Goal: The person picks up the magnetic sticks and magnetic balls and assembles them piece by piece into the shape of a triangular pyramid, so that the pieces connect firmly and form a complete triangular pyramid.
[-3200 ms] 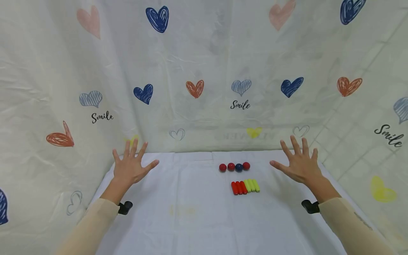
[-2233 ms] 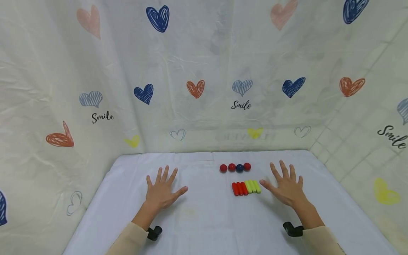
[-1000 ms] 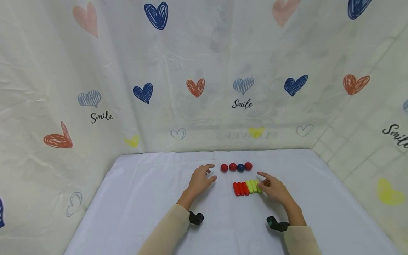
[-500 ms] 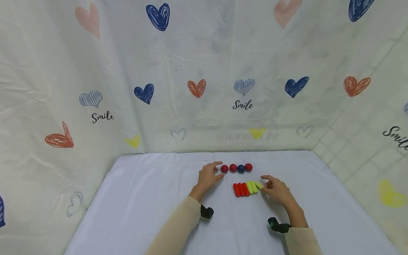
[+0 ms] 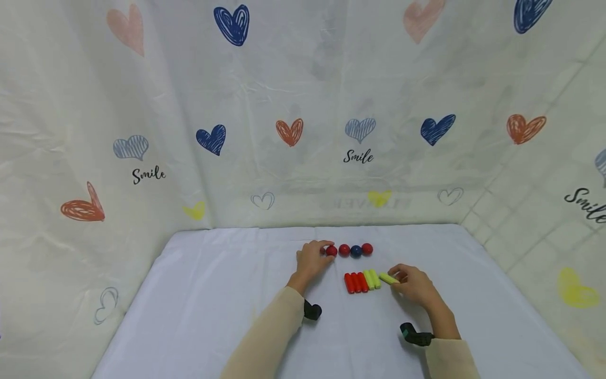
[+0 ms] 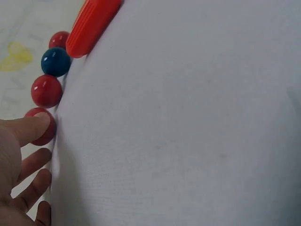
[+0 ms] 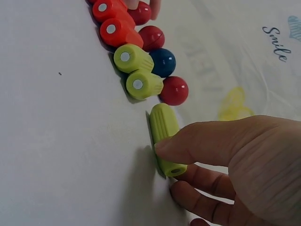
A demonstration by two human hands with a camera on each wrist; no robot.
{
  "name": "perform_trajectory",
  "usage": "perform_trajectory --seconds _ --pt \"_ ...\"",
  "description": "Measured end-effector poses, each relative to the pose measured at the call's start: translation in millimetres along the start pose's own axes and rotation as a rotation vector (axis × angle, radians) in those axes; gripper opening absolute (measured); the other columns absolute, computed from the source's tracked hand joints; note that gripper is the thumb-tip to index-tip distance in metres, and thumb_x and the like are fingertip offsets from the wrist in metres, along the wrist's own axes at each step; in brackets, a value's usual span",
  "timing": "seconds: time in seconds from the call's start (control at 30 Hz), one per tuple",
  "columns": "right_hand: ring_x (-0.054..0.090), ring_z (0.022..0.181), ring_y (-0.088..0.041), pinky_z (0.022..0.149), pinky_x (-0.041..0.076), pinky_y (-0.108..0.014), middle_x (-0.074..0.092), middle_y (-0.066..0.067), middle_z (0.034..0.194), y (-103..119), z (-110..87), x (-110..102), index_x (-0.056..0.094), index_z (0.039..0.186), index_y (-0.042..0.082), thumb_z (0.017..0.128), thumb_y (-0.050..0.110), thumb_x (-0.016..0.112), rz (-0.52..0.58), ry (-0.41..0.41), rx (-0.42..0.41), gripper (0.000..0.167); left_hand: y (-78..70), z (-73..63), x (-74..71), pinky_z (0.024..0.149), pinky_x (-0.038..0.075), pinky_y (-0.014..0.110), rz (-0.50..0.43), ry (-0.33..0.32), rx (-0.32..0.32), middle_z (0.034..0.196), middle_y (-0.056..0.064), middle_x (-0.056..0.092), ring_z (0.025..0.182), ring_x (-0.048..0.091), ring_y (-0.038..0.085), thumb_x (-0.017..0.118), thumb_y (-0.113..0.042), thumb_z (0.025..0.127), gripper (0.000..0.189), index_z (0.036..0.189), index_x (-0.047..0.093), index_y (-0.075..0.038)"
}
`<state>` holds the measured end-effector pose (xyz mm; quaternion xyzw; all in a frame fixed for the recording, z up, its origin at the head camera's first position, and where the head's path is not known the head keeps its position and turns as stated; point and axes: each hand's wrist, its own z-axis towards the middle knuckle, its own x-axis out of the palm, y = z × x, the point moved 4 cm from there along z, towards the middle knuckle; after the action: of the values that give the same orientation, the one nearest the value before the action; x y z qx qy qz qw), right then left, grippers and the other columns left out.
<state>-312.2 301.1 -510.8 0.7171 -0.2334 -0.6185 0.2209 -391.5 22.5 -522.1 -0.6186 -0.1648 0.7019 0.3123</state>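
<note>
My left hand (image 5: 310, 261) pinches the leftmost red ball (image 5: 332, 251) between thumb and fingers, at the left end of a row of balls. In the left wrist view the thumb lies across that ball (image 6: 48, 133). My right hand (image 5: 415, 284) pinches a yellow-green magnetic stick (image 5: 389, 278); its ridged side (image 7: 162, 117) and one round metal end show in the right wrist view. This stick lies angled, apart from two other yellow-green sticks (image 5: 371, 279). Three red sticks (image 5: 355, 282) lie side by side against those two.
Beyond the sticks, a second red ball (image 5: 344, 250), a dark blue ball (image 5: 356, 251) and a third red ball (image 5: 366, 249) continue the row. All lie on a white-covered table (image 5: 227, 295). A heart-printed curtain (image 5: 303, 173) stands behind the table's far edge.
Both hands have come down and inward from raised and spread. The left hand has taken hold of the leftmost red ball; the right has drawn the rightmost yellow-green stick away from its row.
</note>
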Motion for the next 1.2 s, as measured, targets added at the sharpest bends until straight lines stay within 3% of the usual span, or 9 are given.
perform_trajectory --seconds 0.4,0.57,0.87,1.2 --pt "0.063 0.099 -0.031 0.076 0.054 -0.041 0.067 -0.016 0.108 -2 -2.9 -6 0.068 0.118 0.006 0.09 0.006 0.069 0.008 -0.025 -0.015 0.028 10.1 -6.4 -3.2 0.087 0.041 0.041 -0.102 -0.025 0.031 0.103 0.0 0.073 0.093 0.059 0.015 0.079 -0.019 0.09 0.033 0.122 0.073 -0.026" --pt "0.064 0.103 -0.034 0.076 0.056 -0.041 0.066 -0.018 0.114 0 -2.7 -8 0.068 0.12 0.007 0.09 0.006 0.069 0.023 -0.025 -0.009 0.03 16.1 -14.8 -13.1 0.089 0.043 0.044 -0.116 -0.014 0.04 0.103 -0.002 0.073 0.093 0.06 0.015 0.077 -0.021 0.091 0.033 0.123 0.072 -0.028" --pt "0.061 0.099 -0.028 0.071 0.052 -0.033 0.067 -0.014 0.114 15 -5.9 -8 0.069 0.122 0.01 0.093 0.009 0.068 0.038 -0.043 -0.086 0.029 21.7 -35.3 -40.9 0.086 0.041 0.041 -0.167 0.011 0.056 0.103 -0.003 0.072 0.094 0.061 0.019 0.079 -0.022 0.09 0.036 0.124 0.072 -0.027" --pt "0.059 0.099 -0.026 0.074 0.053 -0.027 0.067 -0.011 0.115 49 -10.2 3 0.071 0.12 0.012 0.094 0.009 0.069 0.09 -0.05 -0.187 0.026 31.2 -65.9 -59.6 0.082 0.044 0.037 -0.244 0.025 0.048 0.102 -0.003 0.073 0.092 0.061 0.018 0.081 -0.022 0.088 0.035 0.122 0.072 -0.027"
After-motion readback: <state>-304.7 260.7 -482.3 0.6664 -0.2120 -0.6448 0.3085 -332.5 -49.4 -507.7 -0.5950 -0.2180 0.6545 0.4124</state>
